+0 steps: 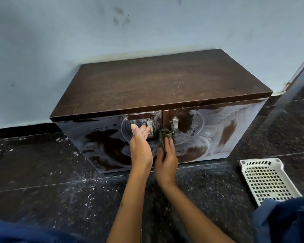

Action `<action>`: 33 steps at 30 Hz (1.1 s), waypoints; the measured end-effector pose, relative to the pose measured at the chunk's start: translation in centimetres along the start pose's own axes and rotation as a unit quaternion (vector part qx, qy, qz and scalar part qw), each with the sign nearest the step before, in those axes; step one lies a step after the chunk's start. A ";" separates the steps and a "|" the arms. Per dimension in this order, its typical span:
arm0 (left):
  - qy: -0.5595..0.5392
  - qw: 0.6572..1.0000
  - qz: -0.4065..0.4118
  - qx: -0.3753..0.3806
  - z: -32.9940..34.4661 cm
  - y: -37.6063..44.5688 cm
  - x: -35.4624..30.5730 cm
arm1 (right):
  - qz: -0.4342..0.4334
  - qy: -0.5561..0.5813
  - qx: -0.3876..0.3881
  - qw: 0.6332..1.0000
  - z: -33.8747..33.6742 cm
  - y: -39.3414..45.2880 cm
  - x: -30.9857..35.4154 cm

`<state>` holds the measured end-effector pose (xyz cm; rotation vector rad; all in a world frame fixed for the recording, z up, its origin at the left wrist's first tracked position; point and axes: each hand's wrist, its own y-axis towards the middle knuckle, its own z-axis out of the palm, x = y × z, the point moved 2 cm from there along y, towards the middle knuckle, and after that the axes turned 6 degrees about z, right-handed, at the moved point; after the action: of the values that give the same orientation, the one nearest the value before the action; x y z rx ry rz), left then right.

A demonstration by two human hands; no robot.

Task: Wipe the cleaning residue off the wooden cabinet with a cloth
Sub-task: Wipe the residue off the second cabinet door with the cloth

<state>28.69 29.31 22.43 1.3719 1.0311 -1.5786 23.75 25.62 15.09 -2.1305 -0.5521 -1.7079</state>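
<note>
A low, dark wooden cabinet (158, 81) stands on the black speckled floor (42, 190) against a pale blue wall (60, 32). Its top looks clean and dry; the two glossy doors in front are smeared with whitish cleaning residue (216, 123) — thick swirls on the right door, thinner streaks and a ring-shaped mark on the left one.

The right hand (166, 160) grips a dark, crumpled cloth (165, 135), fingers curled round its lower end, and the bunched upper end sits against the front just where the two doors meet, between the two metal handles (175, 125) (the left handle is partly hidden behind the other hand). The left hand (140, 146) is held edge-on before the left door with its fingers straight and loose, grasping nothing; whether the fingertips touch the door I cannot tell.

On the floor to the right, apart from the cabinet, lies a white plastic basket (244, 163) — perforated, its near end hidden behind dark blue clothing (284, 220). White flecks dot the floor in front.
</note>
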 end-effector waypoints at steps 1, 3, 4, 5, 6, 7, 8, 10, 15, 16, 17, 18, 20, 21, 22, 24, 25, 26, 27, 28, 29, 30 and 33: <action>0.006 1.000 0.006 -0.006 0.0 0.1 0.0 | 0.043 0.038 -0.010 0.998 0.1 0.2 0.9; 0.026 0.999 0.021 -0.013 0.0 0.2 0.0 | 0.125 0.124 -0.020 0.984 0.5 1.4 2.8; 0.039 0.999 0.029 -0.014 0.0 0.2 0.1 | 0.147 0.160 -0.020 0.976 0.7 1.8 3.6; 0.051 0.998 0.036 -0.013 -0.1 0.1 0.2 | 0.156 0.185 -0.020 0.970 0.7 1.9 4.0; 0.057 0.997 0.042 -0.010 0.0 0.0 0.3 | 0.152 0.192 -0.020 0.969 0.7 1.6 4.2; 0.061 0.997 0.045 -0.007 0.0 0.0 0.4 | 0.142 0.183 -0.022 0.973 0.6 1.2 4.0; 0.067 0.997 0.047 -0.006 0.0 -0.1 0.4 | 0.135 0.169 -0.023 0.976 0.5 0.5 3.7; 0.082 0.995 0.053 -0.002 0.0 -0.1 0.4 | 0.136 0.163 -0.029 0.977 0.3 0.0 3.2; 0.089 0.993 0.076 -0.003 0.2 0.2 0.0 | 0.142 0.216 -0.028 0.966 0.5 1.9 4.1; 0.088 0.993 0.076 -0.005 0.1 0.2 0.0 | 0.129 0.204 -0.029 0.970 0.5 1.5 4.0; 0.086 0.993 0.075 -0.008 0.1 0.1 0.1 | 0.114 0.186 -0.025 0.976 0.5 1.0 3.7; 0.086 0.994 0.075 -0.008 0.0 -0.1 0.2 | 0.099 0.166 -0.020 0.981 0.5 0.4 3.1; 0.090 0.993 0.078 -0.007 0.0 -0.2 0.1 | 0.084 0.144 -0.015 0.986 0.4 -0.1 2.6; 0.090 0.993 0.080 -0.009 0.0 -0.2 0.0 | 0.086 0.143 -0.012 0.986 0.6 0.2 2.7; 0.090 0.992 0.084 -0.011 0.0 -0.1 -0.2 | 0.089 0.149 -0.006 0.985 0.7 0.7 3.1; 0.096 0.991 0.095 -0.010 0.0 0.0 -0.3 | 0.066 0.150 -0.005 0.986 0.8 1.3 3.4; 0.099 0.990 0.100 -0.006 0.1 -0.2 -0.4 | 0.040 0.136 -0.009 0.990 0.7 1.2 3.2; 0.102 0.989 0.103 -0.004 0.2 -0.3 -0.4 | 0.008 0.113 -0.006 0.994 0.6 0.9 2.8; 0.104 0.989 0.105 -0.002 0.2 -0.4 -0.3 | -0.021 0.083 0.006 0.996 0.5 0.7 2.2; 0.107 0.988 0.108 0.000 0.2 -0.5 -0.3 | -0.041 0.052 0.021 0.998 0.3 0.4 1.3; 0.109 0.988 0.109 0.002 0.2 -0.5 -0.2 | -0.048 0.024 0.036 0.998 0.3 0.2 0.5; 0.109 0.988 0.107 0.003 0.1 -0.5 -0.1 | -0.042 0.004 0.048 0.998 0.4 0.0 -0.2; 0.105 0.989 0.100 0.004 0.0 -0.5 0.0 | 0.006 0.017 0.054 0.998 0.8 -0.4 -0.1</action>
<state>28.21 29.53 22.51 1.6204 0.9767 -1.3133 24.16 26.37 14.81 -2.0222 -0.6083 -1.6650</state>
